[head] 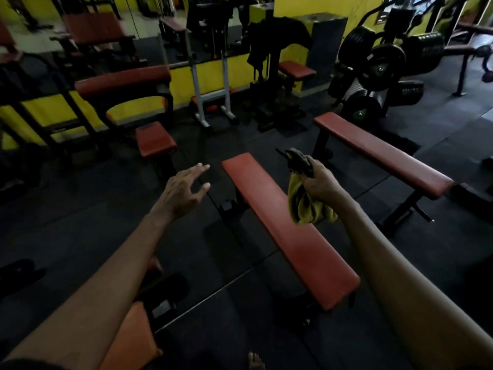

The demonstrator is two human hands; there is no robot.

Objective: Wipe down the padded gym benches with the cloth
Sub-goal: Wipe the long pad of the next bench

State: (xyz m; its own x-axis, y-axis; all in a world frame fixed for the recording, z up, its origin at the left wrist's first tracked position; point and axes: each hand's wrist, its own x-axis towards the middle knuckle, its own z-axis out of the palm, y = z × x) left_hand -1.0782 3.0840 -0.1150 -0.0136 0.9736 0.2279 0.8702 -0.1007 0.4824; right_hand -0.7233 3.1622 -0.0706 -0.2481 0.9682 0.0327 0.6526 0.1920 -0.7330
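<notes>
Right hand (320, 180) clutches my crumpled yellow cloth (304, 209) above the long red padded bench (262, 200); limp and light, a bunched fistful should suit.

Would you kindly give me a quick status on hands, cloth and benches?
Left hand open, holding nothing. Right hand grips yellow cloth and a dark item, over near bench. Nothing seen in the way.

right hand (318, 180) gripping cloth (306, 206), red bench (288, 231)
</notes>
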